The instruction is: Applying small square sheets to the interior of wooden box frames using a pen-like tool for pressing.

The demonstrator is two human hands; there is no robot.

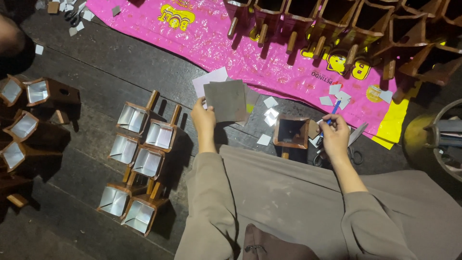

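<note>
My left hand (203,120) grips the edge of a grey square sheet (225,100), held up over the dark wooden floor. My right hand (335,136) holds a blue pen (333,111) pointing up and away. Between the hands stands an open brown wooden box with a short handle (291,132), its inside dark and unlined. Scissors (353,150) lie on the floor just right of my right hand. Small white paper offcuts (270,114) are scattered around the box.
Several wooden boxes lined with silvery sheet (139,159) lie in rows at left, more at the far left (24,125). A pink plastic sheet (207,33) covers the floor ahead, bearing several unlined boxes (337,24). A round basin (445,139) sits at right.
</note>
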